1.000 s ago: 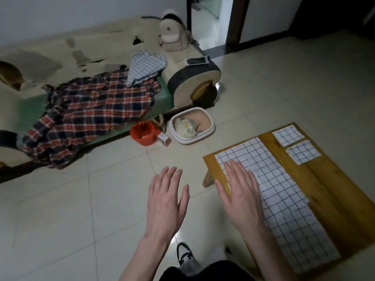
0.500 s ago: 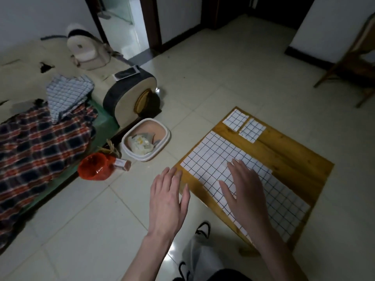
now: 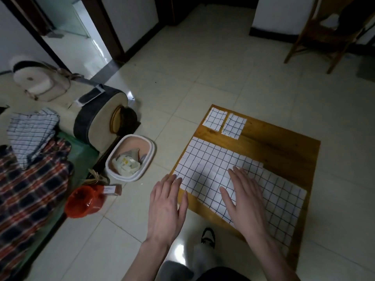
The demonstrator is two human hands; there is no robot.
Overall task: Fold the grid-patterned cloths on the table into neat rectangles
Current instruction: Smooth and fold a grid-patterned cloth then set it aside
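Observation:
A large white cloth with a dark grid [image 3: 211, 159] lies spread flat over the near left part of a low wooden table [image 3: 284, 151]. My right hand [image 3: 243, 197] rests palm down on it, fingers spread. My left hand [image 3: 165, 203] is flat and open at the table's left edge, its fingertips at the cloth's near left corner. Two small folded grid cloths [image 3: 215, 118] [image 3: 233, 125] lie side by side at the table's far left corner.
A white basin [image 3: 150, 147] with rubbish, a red plastic bag [image 3: 83, 201] and a small box stand on the tiled floor left of the table. A plaid shirt [image 3: 30, 189] and a checked cloth lie on a bed further left. A wooden chair [image 3: 324, 33] stands far right.
The view has swung right, so the table sits more central. My left hand has come up to the table's left edge and the cloth's corner; my right hand stays flat on the cloth.

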